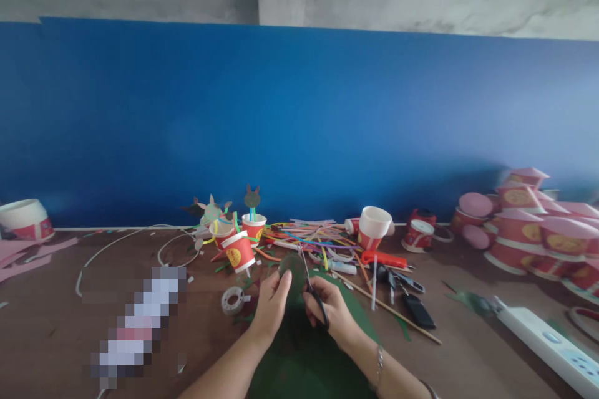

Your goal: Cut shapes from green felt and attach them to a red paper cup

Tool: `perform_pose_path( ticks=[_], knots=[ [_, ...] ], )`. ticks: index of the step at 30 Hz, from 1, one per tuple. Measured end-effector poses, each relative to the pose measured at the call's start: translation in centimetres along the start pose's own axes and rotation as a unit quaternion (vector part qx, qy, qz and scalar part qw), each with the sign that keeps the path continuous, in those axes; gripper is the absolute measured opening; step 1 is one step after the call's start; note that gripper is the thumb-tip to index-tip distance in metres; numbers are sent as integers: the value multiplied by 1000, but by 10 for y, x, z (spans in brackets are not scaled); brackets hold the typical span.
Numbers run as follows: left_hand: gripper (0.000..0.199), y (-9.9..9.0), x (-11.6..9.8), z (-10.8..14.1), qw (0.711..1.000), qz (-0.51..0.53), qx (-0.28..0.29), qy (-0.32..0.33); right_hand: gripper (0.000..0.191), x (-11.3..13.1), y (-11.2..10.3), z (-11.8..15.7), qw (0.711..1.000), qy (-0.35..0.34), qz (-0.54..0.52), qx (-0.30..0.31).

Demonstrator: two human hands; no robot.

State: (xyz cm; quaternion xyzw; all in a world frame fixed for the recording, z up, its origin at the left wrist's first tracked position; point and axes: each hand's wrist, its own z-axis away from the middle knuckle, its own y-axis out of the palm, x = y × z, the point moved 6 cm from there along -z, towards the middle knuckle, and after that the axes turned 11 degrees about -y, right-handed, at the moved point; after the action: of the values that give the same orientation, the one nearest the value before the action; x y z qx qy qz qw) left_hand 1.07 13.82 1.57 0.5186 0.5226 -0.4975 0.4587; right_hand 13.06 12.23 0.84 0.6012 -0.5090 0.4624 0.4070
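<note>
My left hand (274, 305) pinches a rounded piece of dark green paper (291, 268) at its lower edge. My right hand (327, 307) grips black-handled scissors (312, 287), whose blades rise against that piece. Below both hands, a larger sheet of dark green paper (304, 349) lies on the brown table (60, 318) and runs toward me. A roll of clear tape (233, 300) lies just left of my left hand. A long wooden stick (388, 308) lies right of my right hand.
Behind my hands lies a heap of colored straws (313, 240), beside red paper cups (238, 251) and a white cup (374, 223). Right of them are a red utility knife (384, 259), keys (390, 277) and a black phone (418, 310). Stacked cups (519, 237) and a white power strip (543, 340) occupy the right. A blue wall (281, 124) backs the table.
</note>
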Motion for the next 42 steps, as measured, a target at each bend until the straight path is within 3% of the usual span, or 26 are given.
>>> perform_pose_path(
  ticks=[27,42],
  knots=[
    [35,-1,1,0,1000,-8,-1,2,31,2,1,0,1000,-11,2,4],
    [35,-7,1,-2,999,4,-49,-8,30,-2,1,0,1000,0,14,11]
  ],
)
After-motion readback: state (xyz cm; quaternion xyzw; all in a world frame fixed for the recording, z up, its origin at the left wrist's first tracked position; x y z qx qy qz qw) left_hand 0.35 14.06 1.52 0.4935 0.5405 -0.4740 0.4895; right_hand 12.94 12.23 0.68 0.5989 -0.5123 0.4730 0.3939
